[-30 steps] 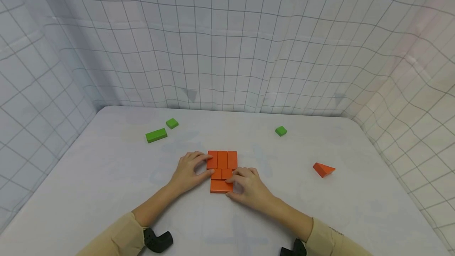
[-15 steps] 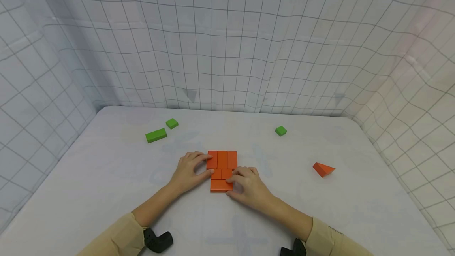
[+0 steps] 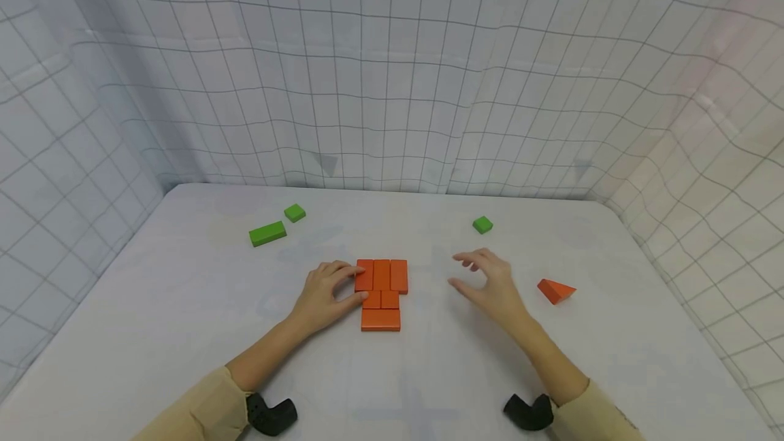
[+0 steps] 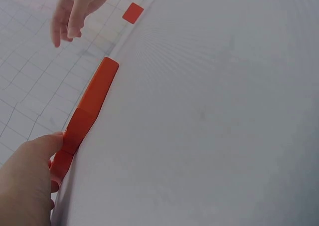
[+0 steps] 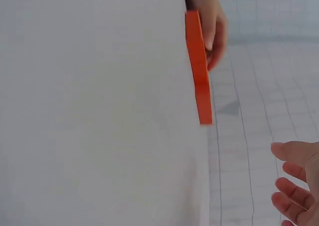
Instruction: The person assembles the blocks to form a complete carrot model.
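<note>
Orange blocks lie flat together mid-table: three upright oblong blocks (image 3: pixel 382 275) on top, two small square blocks (image 3: pixel 389 299) below them, one wide block (image 3: pixel 380 320) nearest the person. My left hand (image 3: pixel 324 291) rests at their left side, index fingertip on the upper left block and thumb tip at the left small block. In the left wrist view its thumb (image 4: pixel 50 143) touches the orange side. My right hand (image 3: pixel 490 284) hovers to the right of the blocks, thumb and fingers apart around nothing. The right wrist view shows those fingers (image 5: pixel 294 193) loosely bent.
An orange triangular block (image 3: pixel 554 290) lies to the right of my right hand. Behind it, a small green block (image 3: pixel 482 224) sits at the back right. Back left are a long green block (image 3: pixel 267 233) and another small green block (image 3: pixel 295 212). Grid-patterned cloth (image 3: pixel 380 87) encloses the table.
My right hand has let go of the wide orange block's right end and moved right and up, away from the blocks. The left hand and the blocks stay about where they were.
</note>
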Demonstrator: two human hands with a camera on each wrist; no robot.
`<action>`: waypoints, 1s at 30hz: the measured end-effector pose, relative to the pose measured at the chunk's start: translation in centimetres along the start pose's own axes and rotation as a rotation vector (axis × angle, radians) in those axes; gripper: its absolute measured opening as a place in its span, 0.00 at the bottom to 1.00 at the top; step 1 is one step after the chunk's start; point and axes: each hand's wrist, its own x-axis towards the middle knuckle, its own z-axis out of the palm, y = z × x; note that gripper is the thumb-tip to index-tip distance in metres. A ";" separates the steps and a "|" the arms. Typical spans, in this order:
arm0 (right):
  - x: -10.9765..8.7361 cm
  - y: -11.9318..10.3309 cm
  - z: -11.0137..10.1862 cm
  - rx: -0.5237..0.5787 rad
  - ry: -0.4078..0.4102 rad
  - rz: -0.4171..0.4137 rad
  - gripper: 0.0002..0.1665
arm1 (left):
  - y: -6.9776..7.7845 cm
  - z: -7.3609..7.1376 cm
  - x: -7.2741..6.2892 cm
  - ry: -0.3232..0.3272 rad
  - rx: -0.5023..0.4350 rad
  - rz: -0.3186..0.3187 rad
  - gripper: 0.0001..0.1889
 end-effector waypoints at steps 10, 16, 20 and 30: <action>-3.8 6.8 -7.1 -0.162 0.082 0.104 0.26 | 0.1 0.0 0.0 0.023 0.011 0.031 0.23; -6.8 8.6 -10.3 -0.192 -0.011 0.275 0.25 | 0.1 -0.1 0.2 0.005 0.006 0.015 0.22; -8.2 9.2 -11.0 -0.183 -0.024 0.311 0.25 | 0.0 0.0 0.1 -0.009 0.011 -0.002 0.23; -9.3 10.2 -10.8 -0.170 0.014 0.295 0.22 | 0.0 0.0 0.0 -0.012 0.009 -0.010 0.23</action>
